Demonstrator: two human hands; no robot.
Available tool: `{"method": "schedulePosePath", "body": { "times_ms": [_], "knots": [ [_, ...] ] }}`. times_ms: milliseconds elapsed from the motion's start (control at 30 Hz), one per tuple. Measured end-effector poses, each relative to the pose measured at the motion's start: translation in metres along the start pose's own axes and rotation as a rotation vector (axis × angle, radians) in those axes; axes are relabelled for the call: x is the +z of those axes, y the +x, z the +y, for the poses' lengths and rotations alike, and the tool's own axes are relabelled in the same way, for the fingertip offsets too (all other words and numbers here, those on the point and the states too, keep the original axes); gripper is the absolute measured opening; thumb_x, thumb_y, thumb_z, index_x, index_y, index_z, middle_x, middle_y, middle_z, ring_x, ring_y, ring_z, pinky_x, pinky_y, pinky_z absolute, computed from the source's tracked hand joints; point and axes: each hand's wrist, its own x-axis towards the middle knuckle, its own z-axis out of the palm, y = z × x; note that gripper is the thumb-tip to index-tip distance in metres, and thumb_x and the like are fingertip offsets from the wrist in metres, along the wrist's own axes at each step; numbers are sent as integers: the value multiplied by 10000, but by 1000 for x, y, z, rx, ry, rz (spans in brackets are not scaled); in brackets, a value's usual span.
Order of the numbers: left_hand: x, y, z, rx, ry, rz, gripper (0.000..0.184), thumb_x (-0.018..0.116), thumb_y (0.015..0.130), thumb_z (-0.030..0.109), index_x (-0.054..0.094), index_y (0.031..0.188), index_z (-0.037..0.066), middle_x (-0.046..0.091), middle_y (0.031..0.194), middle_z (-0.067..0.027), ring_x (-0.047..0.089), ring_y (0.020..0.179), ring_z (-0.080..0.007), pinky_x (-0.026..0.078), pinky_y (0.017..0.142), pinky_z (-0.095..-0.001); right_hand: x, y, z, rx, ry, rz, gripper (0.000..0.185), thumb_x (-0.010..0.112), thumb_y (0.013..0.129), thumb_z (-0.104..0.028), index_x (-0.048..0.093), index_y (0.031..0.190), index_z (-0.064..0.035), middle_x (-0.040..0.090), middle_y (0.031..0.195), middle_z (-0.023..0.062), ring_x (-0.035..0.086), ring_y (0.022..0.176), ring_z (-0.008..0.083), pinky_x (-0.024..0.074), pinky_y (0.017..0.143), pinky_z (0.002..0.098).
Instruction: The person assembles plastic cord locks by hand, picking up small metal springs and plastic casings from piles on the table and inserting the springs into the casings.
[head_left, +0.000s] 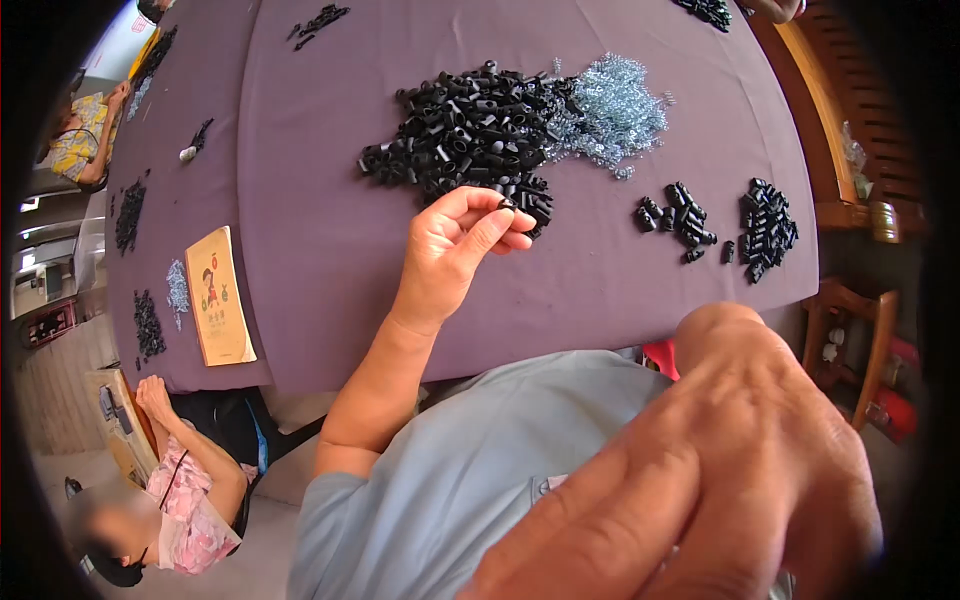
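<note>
Purple-draped counter (330,220). Left hand (468,238) pinches small black piece (507,204) at near edge of black-parts pile (465,125); light fingertip hold suits. Right hand (700,470) in foreground; contents cannot tell.

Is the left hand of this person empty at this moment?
No, the left hand is pinching a small black piece.

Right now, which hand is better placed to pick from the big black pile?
Probably the left hand: it is at the near edge of the black pile, though it pinches a small black piece. The right hand is in the foreground, farther from the pile.
</note>
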Motion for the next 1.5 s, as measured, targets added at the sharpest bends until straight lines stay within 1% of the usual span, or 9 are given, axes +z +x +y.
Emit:
{"method": "schedulePosePath", "body": {
  "times_ms": [200, 600, 867, 967, 1067, 1133, 1167, 1300, 1500],
  "knots": [
    [0, -1, -1, 21, 63, 11, 132, 612, 993, 135, 636, 1047, 17, 741, 966, -137, 723, 804, -183, 580, 748, -293, 10, -2, 12, -6, 135, -26, 317, 762, 820, -164, 687, 1051, 39, 663, 977, 154, 648, 874, 290, 535, 731, 356],
    [-4, 3, 0, 50, 9, 52, 130, 617, 992, 117, 627, 1067, 11, 741, 966, -118, 716, 800, -153, 553, 721, -258, 10, -6, 28, -16, 281, -44, 314, 756, 848, -208, 692, 1025, 44, 682, 972, 171, 656, 905, 326, 532, 789, 386],
    [-9, 5, 2, 88, 2, 130, 140, 608, 988, 110, 639, 1087, 17, 735, 974, -136, 718, 786, -170, 578, 726, -277, -9, -16, 41, 110, 241, 22, 322, 752, 866, -236, 696, 1008, 47, 695, 970, 182, 660, 926, 350, 529, 827, 407],
    [-12, 4, 3, 98, -28, 166, 132, 603, 987, 104, 640, 1084, 22, 735, 974, -136, 717, 787, -167, 579, 723, -278, -28, -32, 42, 355, -83, 239, 327, 751, 873, -247, 697, 1002, 48, 700, 968, 187, 662, 934, 359, 528, 841, 414],
    [-14, 5, 5, 112, -18, 199, 124, 599, 984, 101, 641, 1077, 30, 734, 973, -129, 714, 792, -164, 576, 718, -274, -50, -50, 42, 688, -816, 535, 136, 725, 841, -111, 690, 911, 1, 682, 878, 129, 643, 817, 305, 526, 732, 384],
    [-15, 6, 6, 115, -17, 211, 124, 599, 983, 103, 641, 1076, 33, 734, 972, -126, 714, 795, -163, 575, 717, -272, -68, -57, 53, 700, -1078, 712, 82, 703, 807, -40, 651, 851, 6, 629, 795, 132, 612, 756, 305, 509, 674, 376],
    [-14, 7, 6, 118, -15, 217, 132, 597, 982, 104, 646, 1079, 31, 733, 968, -123, 712, 795, -163, 573, 715, -272, -75, -57, 53, 780, -1142, 728, 78, 693, 815, -39, 637, 853, -1, 613, 794, 127, 620, 777, 322, 512, 685, 390],
    [-15, 7, 8, 109, 28, 246, 152, 606, 979, 110, 656, 1093, 23, 733, 967, -121, 710, 790, -161, 572, 713, -273, -88, -56, 83, 708, -1286, 645, 89, 684, 817, -44, 640, 893, -25, 626, 856, 123, 629, 841, 329, 511, 719, 427],
    [-18, 8, 8, 121, 29, 286, 169, 619, 975, 115, 662, 1106, 17, 732, 970, -118, 705, 783, -152, 569, 712, -268, -85, -62, 102, 723, -1313, 559, 111, 698, 785, -33, 633, 876, -34, 597, 830, 102, 616, 848, 315, 516, 726, 421]
  ]
}}
